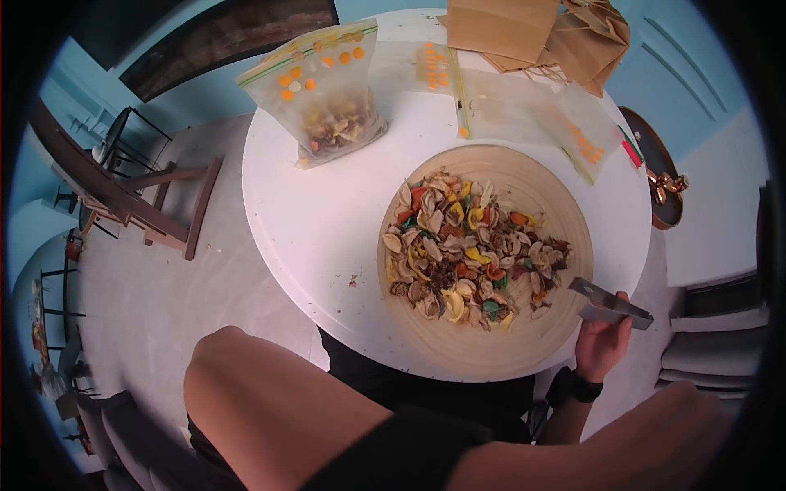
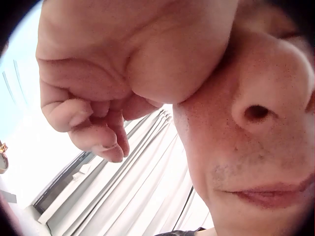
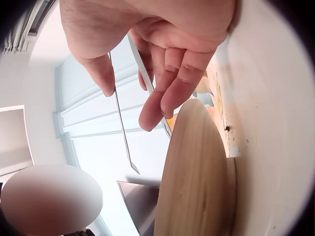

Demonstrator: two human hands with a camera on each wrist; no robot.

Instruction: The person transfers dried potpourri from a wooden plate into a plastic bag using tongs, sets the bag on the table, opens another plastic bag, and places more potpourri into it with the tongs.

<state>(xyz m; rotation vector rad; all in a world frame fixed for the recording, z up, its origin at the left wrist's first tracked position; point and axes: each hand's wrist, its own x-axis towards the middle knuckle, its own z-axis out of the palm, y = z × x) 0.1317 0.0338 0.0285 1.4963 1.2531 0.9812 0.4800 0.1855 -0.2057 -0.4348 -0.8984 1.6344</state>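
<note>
My right hand holds a pair of metal tongs at the right rim of a round wooden bowl. In the right wrist view the tongs have their two arms spread apart, nothing between the tips. Dried potpourri lies in the bowl: beige pods with yellow, orange, red and green pieces. The left hand is raised to the person's face, its base against the cheek and its fingers loosely curled around nothing. The head view does not show that hand.
On the white round table, a zip bag partly filled with potpourri stands back left. Flat zip bags and brown paper bags are at the back. Small crumbs lie left of the bowl. A wooden chair stands left.
</note>
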